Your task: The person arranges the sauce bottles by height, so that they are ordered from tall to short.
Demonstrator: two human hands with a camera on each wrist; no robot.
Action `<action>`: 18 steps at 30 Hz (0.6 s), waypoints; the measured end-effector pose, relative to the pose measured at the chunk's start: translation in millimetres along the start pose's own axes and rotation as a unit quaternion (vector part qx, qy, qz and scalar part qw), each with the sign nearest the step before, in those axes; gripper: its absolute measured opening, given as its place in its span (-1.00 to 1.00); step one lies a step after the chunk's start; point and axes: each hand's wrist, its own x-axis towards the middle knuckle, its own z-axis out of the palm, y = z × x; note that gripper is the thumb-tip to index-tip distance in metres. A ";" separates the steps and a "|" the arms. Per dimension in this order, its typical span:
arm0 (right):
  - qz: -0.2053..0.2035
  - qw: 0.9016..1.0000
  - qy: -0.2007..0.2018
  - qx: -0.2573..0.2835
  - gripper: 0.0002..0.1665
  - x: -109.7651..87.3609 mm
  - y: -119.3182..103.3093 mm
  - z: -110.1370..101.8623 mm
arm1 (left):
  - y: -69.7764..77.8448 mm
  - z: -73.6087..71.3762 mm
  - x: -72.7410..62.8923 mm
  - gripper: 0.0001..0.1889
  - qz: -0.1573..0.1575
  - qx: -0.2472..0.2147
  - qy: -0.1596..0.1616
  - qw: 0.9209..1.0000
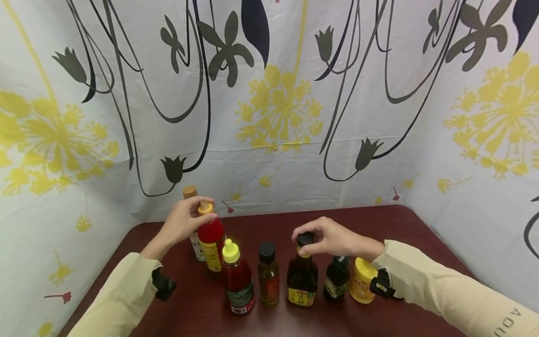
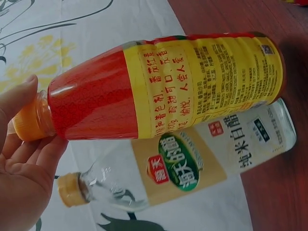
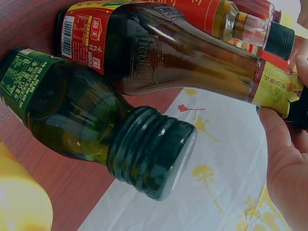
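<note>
Left hand: thumb and fingers pinch the orange-yellow cap of the red sauce bottle.
Red sauce bottle: toward the table's left side, in front of the clear vinegar bottle; whether its base touches the table is hard to tell.
Right hand: grips the dark bottle at its black cap and neck.
Dark bottle: upright, between the black-capped bottle and the small green bottle.
Yellow jar: just right of the small green bottle.
Squeeze bottle: yellow-topped, left of the black-capped bottle.
</note>
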 end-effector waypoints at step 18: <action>0.005 1.000 -0.001 0.001 -0.67 0.4 -4.3 0.1 | -8.5 33.7 29.7 -0.67 0.003 -0.003 0.003 1.000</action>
